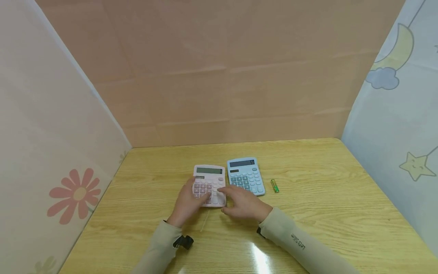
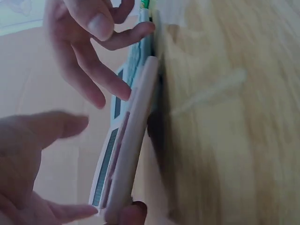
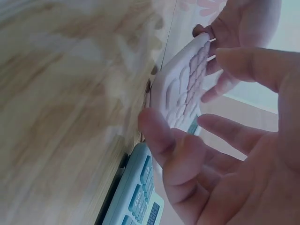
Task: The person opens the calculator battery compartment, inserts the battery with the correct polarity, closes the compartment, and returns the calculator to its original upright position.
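Observation:
A pink calculator [image 1: 209, 184] is near the middle of the table, its display toward the back. My left hand [image 1: 187, 201] grips its left edge, the thumb over the keys; the left wrist view has a fingertip [image 2: 133, 213] under that edge. Over the lower right keys reaches my right hand [image 1: 244, 203], its fingers spread and loosely bent, holding nothing. In the right wrist view its fingers [image 3: 154, 131] overlap the right side of the pink calculator. Just right of that, a light blue calculator [image 1: 246, 176] lies face up, partly behind the right hand.
A small green battery [image 1: 275, 185] lies on the wooden table [image 1: 325, 198] to the right of the blue calculator. A thin pale streak [image 1: 204, 220] crosses the tabletop in front of the pink one. Brown sheeting [image 1: 222, 76] stands behind, with printed cloths at both sides.

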### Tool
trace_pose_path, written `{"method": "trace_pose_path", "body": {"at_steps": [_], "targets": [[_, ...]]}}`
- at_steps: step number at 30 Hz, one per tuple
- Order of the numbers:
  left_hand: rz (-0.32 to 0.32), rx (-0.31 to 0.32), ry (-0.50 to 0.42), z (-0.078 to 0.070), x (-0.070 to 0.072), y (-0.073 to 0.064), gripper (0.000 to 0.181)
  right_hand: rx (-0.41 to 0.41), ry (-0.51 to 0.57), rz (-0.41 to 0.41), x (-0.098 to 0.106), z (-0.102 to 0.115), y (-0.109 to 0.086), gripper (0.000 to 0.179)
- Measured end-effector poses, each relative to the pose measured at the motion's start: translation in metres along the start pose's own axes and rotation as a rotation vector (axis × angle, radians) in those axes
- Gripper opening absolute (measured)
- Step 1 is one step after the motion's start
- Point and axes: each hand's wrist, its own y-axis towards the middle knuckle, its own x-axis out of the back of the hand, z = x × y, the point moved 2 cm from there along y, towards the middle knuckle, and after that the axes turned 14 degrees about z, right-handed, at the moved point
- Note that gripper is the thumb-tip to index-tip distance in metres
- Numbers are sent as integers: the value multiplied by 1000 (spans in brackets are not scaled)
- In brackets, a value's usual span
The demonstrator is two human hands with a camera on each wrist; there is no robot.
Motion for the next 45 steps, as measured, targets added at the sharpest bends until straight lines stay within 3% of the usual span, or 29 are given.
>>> {"method": "trace_pose_path", "body": {"at_steps": [5,11,16,21,26,31,40,45], "targets": [[94,50,149,5,-5,2,103,7,5,10,0,-1,0,57],[103,70,209,4,-7,2,111,-23,15,-26,3,-3,-3,50],[104,98,185,2,-6,2,110,-134,5,-123,10,-13,-6,43],[92,124,175,6,-5,7,110,-328,-8,-224,18,-35,-9,40],[91,136,151,9,-2,12,110,-493,51,-258,27,-52,-16,58],[83,126,152,12,2,19,110,-586,50,-231,30,-62,-18,76],[68,139,193,13,6,24,107,-625,89,-189,30,-71,-16,83],[30,102,205,5,5,21,92,-633,135,-177,30,-74,-15,91]]}}
